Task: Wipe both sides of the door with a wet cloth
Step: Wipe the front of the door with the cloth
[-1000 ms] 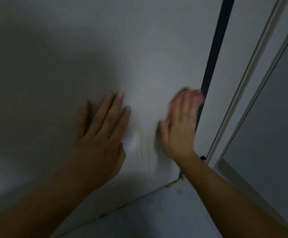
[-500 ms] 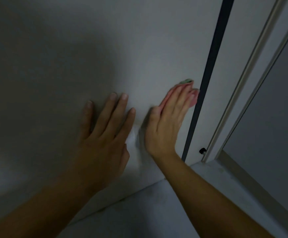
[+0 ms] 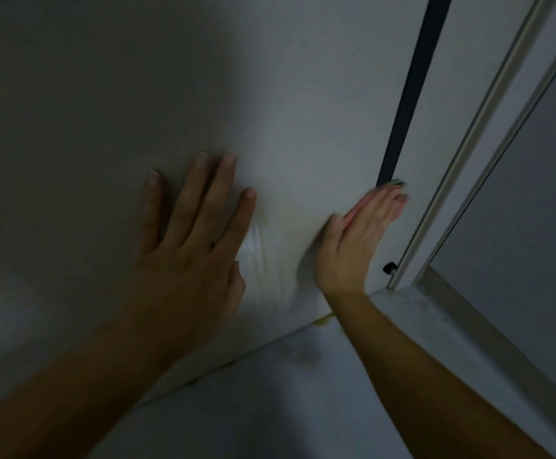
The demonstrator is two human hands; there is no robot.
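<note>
Left hand [image 3: 190, 246] — fingers spread — flat on the door [image 3: 303, 111], long edge upright. Right hand [image 3: 359, 240], fingers straight, presses the cloth [image 3: 394, 183] beside that edge.

The cloth [image 3: 395, 183] is almost wholly hidden under the blurred right hand [image 3: 359, 240], with only a greenish edge showing. The door [image 3: 137, 77] runs off the top and left edges, and the left forearm [image 3: 71, 392] and right forearm [image 3: 435, 392] are cut off at the bottom. A black part [image 3: 390, 268] low beside the door is too small to tell.
</note>
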